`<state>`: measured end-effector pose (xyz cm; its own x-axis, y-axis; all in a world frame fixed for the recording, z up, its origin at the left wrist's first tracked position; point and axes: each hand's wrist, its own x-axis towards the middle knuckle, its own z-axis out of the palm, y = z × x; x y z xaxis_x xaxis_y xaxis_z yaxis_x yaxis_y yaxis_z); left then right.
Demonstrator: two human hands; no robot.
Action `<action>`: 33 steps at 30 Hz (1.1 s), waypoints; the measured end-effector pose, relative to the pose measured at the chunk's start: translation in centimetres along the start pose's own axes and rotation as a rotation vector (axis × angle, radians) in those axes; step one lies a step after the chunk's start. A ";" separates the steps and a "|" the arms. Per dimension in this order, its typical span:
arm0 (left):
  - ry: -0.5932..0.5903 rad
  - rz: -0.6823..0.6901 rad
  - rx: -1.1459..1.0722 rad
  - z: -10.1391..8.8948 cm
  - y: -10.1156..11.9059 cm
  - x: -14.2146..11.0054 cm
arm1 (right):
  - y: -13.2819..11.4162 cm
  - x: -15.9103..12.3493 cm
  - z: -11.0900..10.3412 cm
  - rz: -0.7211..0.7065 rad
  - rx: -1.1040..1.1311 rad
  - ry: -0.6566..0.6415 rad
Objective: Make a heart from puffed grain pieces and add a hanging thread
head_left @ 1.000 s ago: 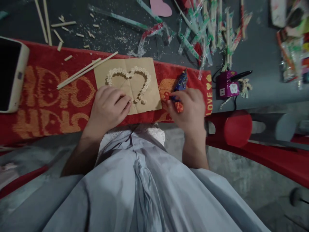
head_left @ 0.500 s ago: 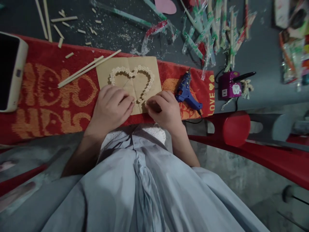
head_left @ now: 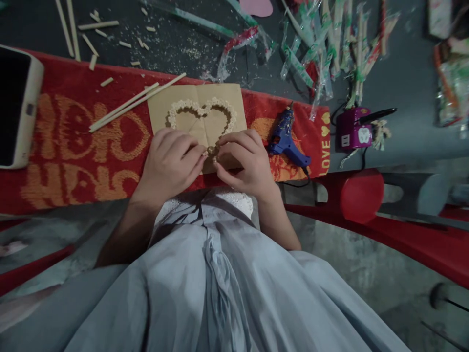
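Note:
A heart outline [head_left: 222,102] built from small pale pieces lies on a creased brown sheet of paper [head_left: 231,92]. My left hand [head_left: 171,159] covers the heart's lower left side, thumb and index finger pinched near its bottom point. From the other side, my right hand [head_left: 246,159] reaches over the lower right side with curled fingers, its fingertips close together by the point. Tiny pale bits show at both sets of fingertips, too small to make out. Right of my right hand lies a blue glue gun [head_left: 285,139] on the red towel [head_left: 120,183].
Two thin wooden sticks [head_left: 128,106] lie left of the paper, with cut stick pieces [head_left: 98,24] behind. A phone [head_left: 31,112] rests at the far left. Plastic wrappers [head_left: 308,49] and a purple box [head_left: 353,128] with a black pen are at right. A red chair [head_left: 362,195] stands beside the table.
My right hand has moved up and slightly left, its fingers now over the heart's lower right side. My left hand stays pinched near the point. The view has shifted slightly.

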<state>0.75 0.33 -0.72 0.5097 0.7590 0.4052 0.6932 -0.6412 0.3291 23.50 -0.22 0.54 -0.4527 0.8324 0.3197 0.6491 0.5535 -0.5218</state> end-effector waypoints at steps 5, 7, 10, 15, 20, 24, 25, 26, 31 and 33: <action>-0.002 -0.004 0.009 0.1 -0.1 -0.1 | 0.2 0.0 -0.7 -0.058 -0.015 -0.113; 0.001 -0.005 0.010 0.1 0.0 -0.1 | 0.1 0.0 -0.7 -0.077 -0.033 -0.142; 0.001 -0.014 -0.024 0.0 0.0 -0.1 | 0.0 -0.2 -0.8 -0.101 -0.021 -0.129; 0.007 0.013 0.007 0.0 0.0 -0.1 | 0.1 0.0 -0.7 -0.051 -0.015 -0.073; 0.003 0.010 0.018 -0.1 -0.1 -0.1 | 0.0 0.6 0.0 -0.001 -0.060 0.009; -0.004 -0.006 -0.012 0.0 -0.2 -0.2 | -0.3 0.8 0.3 0.015 -0.082 -0.003; -0.001 -0.002 -0.005 0.0 -0.2 -0.2 | -0.4 0.9 0.3 0.026 -0.087 -0.011; 0.005 0.004 0.008 0.1 -0.2 -0.2 | -0.4 0.9 0.4 0.036 -0.089 -0.017; 0.023 0.025 0.046 -0.1 0.0 -0.2 | -0.6 1.3 0.4 0.058 -0.098 -0.016; 0.018 0.022 0.032 -0.1 0.0 -0.2 | -0.7 1.5 0.3 0.062 -0.111 -0.020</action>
<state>0.63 0.20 -0.70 0.5158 0.7426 0.4272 0.6982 -0.6533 0.2928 22.18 0.61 1.11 -0.4211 0.8648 0.2736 0.7390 0.5020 -0.4493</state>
